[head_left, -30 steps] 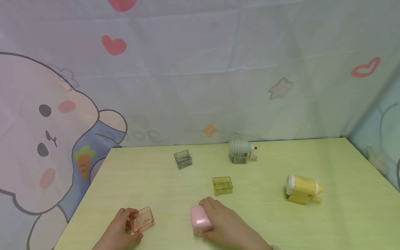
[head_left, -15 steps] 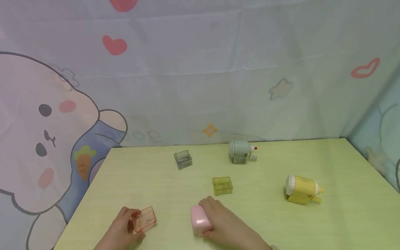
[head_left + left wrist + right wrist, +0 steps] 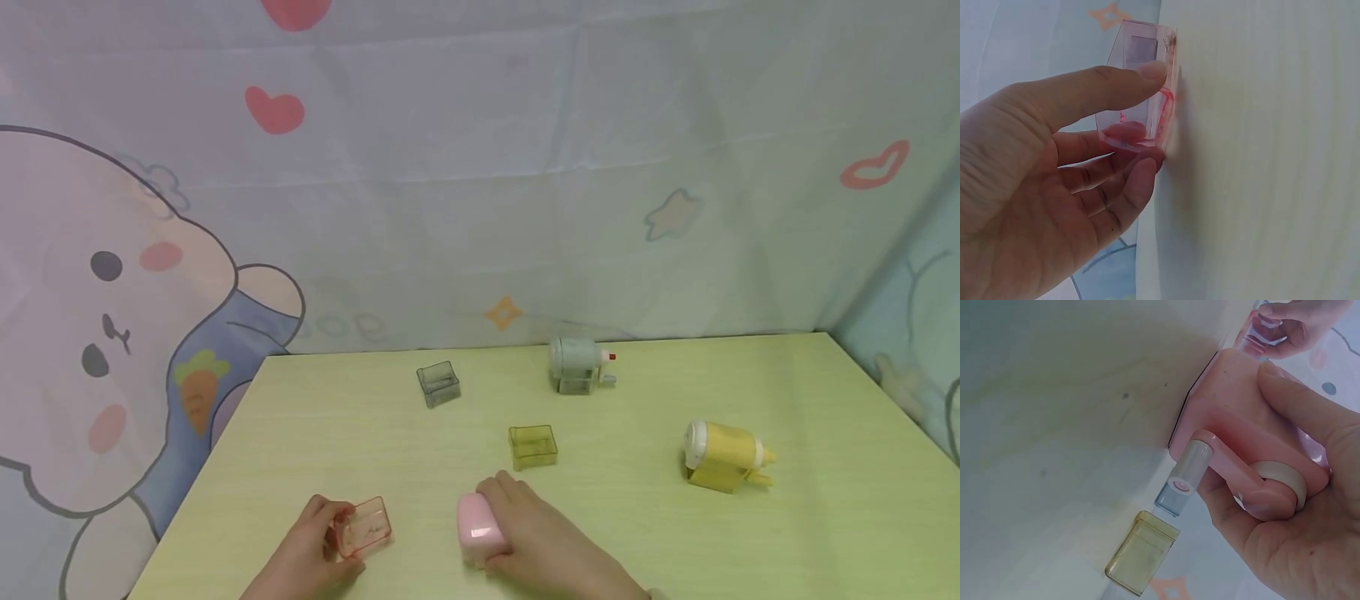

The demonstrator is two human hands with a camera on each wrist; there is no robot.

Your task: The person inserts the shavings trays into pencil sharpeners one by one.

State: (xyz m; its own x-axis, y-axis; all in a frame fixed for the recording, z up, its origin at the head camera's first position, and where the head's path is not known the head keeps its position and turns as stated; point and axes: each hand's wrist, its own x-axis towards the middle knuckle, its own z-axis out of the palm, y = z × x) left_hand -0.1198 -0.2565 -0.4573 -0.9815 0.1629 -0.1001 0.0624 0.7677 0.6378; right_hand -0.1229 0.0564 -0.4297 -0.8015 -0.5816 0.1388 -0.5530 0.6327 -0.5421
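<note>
"Two hands are busy on the pale yellow-green worktop (image 3: 847,517). Which step do you read?"

"Bringing parts together, I'd judge. The left hand (image 3: 306,552) pinches a clear pinkish-red plastic tray (image 3: 367,527), thumb and fingers parted by about the tray's width. It is toward the worktop's left edge, well short of the far one."

"And the other grip?"

"The right hand (image 3: 551,537) is wrapped firmly round a glossy pink plastic crank sharpener (image 3: 478,525), farther from the left edge. Tray and sharpener stand apart."

"So what does the next move call for?"

"Probably a steady right grip, with the tray turned square to the sharpener. Misalignment would be the risk."

"How do they look?"

"The sharpener is smooth and round-cornered, its pink crank arm (image 3: 1232,464) ending in a whitish knob (image 3: 1192,464). The tray is thin-walled, with a redder rim. Whether it touches the worktop, I can't tell."
</note>
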